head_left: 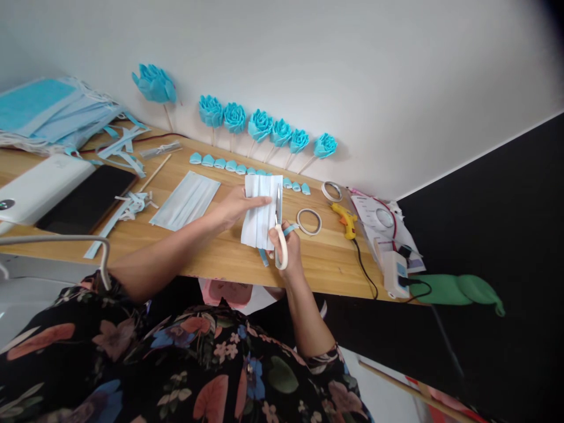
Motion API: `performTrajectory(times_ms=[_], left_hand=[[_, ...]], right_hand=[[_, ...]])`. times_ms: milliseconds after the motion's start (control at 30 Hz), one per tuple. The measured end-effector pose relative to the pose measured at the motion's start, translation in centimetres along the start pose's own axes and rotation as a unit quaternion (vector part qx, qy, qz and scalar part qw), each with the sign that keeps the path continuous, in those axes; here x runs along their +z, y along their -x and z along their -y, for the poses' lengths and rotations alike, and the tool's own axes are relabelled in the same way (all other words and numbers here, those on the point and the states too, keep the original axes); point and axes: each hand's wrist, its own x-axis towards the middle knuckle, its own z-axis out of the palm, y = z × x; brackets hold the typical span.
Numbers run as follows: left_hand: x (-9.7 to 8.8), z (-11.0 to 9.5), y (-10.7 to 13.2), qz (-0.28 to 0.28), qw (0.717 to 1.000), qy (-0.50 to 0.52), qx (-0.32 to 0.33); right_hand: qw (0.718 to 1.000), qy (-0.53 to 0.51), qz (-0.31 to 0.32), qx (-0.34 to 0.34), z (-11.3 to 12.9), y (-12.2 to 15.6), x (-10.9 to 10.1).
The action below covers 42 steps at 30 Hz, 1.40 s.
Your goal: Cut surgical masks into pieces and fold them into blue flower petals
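Observation:
My left hand (233,207) grips a pale blue pleated face mask (257,220) by its left side, thumb across the front. White-handled scissors (282,249) are in my right hand (291,252), with the blades lying along the mask's right edge. A narrow blue strip shows by my right fingers, and another hangs below the mask. To the left, a second trimmed mask (187,201) lies flat on the wooden table (328,261). Behind the held mask runs a row of small blue petal pieces (219,163), partly hidden by it.
Several blue flowers on sticks (260,126) lean against the wall. Tape rolls (309,222), a yellow glue gun (346,221) and a power strip (395,274) sit to the right. Leftward are a mask pile (48,111), cut strips (132,205), a phone (88,198) and a white device (46,187).

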Motion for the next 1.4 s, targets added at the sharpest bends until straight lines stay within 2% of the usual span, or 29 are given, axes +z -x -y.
performTrajectory(times_ms=[367,667,800,967,1133,1400], left_hand=[[0.1,-0.3,0.0,-0.008,1.0,-0.002,-0.006],[0.1,-0.3,0.1,0.006,1.0,-0.004,-0.008],[0.1,-0.2,-0.1,0.015,1.0,0.002,-0.026],[0.0,-0.2,-0.4,0.002,1.0,0.003,-0.016],[0.0,-0.3,-0.3,0.002,1.0,-0.004,-0.019],[0.5,-0.7,0.0,0.011,0.998,0.016,-0.052]], right_hand=[[1.0,0.001,-0.018,0.01,0.4,0.2,0.2],[0.999,-0.031,-0.027,0.011,-0.8,0.0,0.2],[0.999,-0.033,-0.019,0.02,-0.8,0.1,0.5],[0.999,-0.016,-0.002,0.029,-0.6,0.3,0.7],[0.999,0.006,0.032,0.005,-0.1,0.4,0.5],[0.999,0.028,0.022,-0.027,-0.3,-0.2,0.2]])
